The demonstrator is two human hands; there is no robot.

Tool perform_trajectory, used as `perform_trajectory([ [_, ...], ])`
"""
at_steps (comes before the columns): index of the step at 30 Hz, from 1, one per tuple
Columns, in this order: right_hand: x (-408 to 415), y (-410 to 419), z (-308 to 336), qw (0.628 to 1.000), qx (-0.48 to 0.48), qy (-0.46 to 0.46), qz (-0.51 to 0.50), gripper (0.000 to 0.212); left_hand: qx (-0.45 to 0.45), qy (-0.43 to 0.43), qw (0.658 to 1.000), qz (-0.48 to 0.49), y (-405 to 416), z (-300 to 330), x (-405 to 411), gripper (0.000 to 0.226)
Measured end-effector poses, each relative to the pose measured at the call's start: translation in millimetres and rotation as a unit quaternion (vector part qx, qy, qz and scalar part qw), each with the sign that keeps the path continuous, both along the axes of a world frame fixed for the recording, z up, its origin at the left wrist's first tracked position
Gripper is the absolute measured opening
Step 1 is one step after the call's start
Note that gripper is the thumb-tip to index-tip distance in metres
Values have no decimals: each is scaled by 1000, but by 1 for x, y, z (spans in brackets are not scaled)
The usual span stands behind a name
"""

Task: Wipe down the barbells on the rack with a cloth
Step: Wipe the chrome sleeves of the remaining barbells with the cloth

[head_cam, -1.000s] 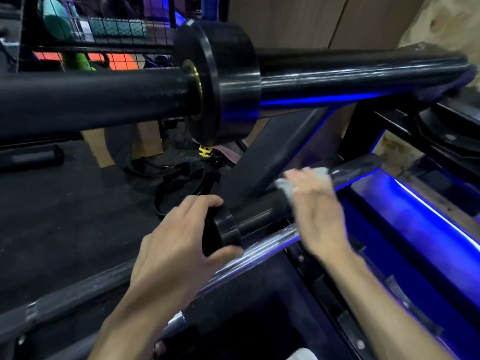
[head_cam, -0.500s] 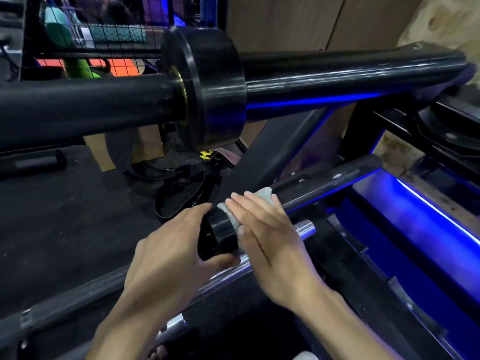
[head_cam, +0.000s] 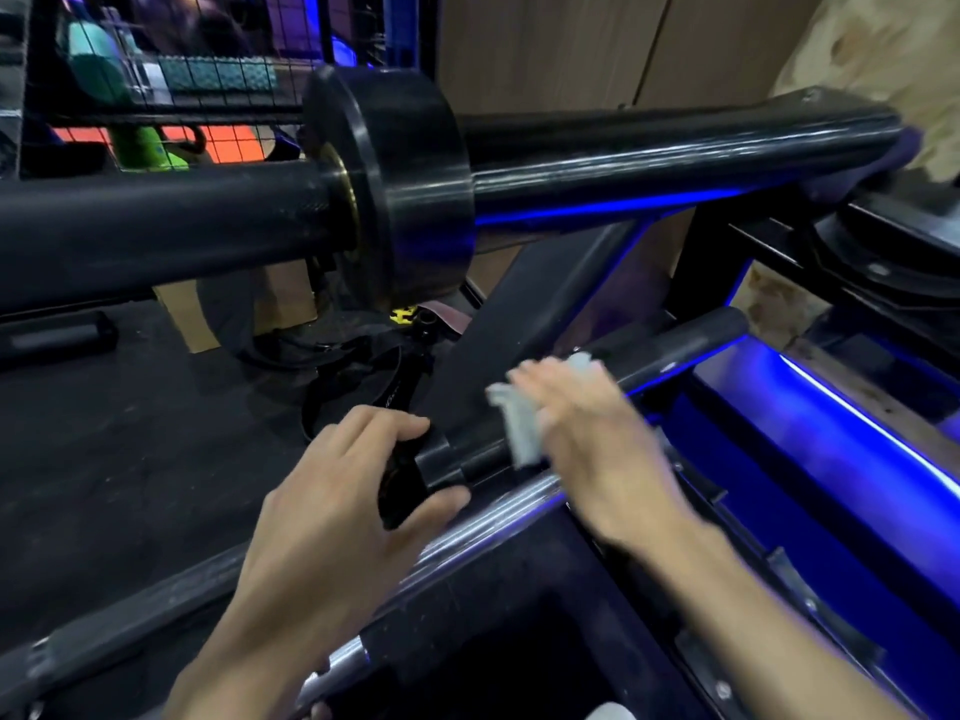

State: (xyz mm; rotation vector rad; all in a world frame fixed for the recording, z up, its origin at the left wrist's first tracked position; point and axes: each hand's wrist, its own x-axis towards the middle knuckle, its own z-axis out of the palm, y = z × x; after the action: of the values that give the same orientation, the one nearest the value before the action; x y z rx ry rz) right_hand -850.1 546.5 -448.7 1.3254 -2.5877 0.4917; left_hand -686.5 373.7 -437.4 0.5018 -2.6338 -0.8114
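A black barbell sleeve [head_cam: 675,350] lies on the rack, slanting up to the right. My left hand [head_cam: 332,511] grips its collar [head_cam: 436,462] at the near end. My right hand [head_cam: 587,439] presses a pale cloth [head_cam: 519,423] around the sleeve a short way past the collar; the hand is blurred by motion. A thicker black barbell [head_cam: 675,163] with a broad collar [head_cam: 400,184] runs across the upper part of the view. A chrome bar [head_cam: 488,517] lies just below my hands.
The black rack frame [head_cam: 519,324] slants behind the sleeve. Blue-lit ledges [head_cam: 852,439] lie to the right. A wire cage [head_cam: 218,59] with coloured gear stands at the back left. Dark floor with black straps [head_cam: 358,381] spreads on the left.
My right hand slid the cloth down the sleeve to the collar half a second ago, and has now moved back up to the right. My left hand stays on the collar.
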Motion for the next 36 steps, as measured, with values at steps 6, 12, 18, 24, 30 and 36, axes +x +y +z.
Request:
perform_trajectory([
  [6,-11,-19,-5,994,-40,21,-95,29,-23,-25,999,-10,5,4,-2,65],
  [12,-24,4,3,1000,2,-10,23,51,6,-39,999,-21,-1,0,-10,83],
  [18,-26,6,-1,997,-33,-3,-76,50,-42,-18,998,-53,0,5,-24,86],
  [24,-34,24,4,995,48,68,54,44,-124,-33,989,-78,12,14,-47,49],
  [30,-78,39,7,991,-21,44,-121,47,-140,-83,984,-69,16,24,-58,57],
  [36,-44,35,10,997,6,21,74,43,-215,-81,970,-78,38,15,-80,40],
])
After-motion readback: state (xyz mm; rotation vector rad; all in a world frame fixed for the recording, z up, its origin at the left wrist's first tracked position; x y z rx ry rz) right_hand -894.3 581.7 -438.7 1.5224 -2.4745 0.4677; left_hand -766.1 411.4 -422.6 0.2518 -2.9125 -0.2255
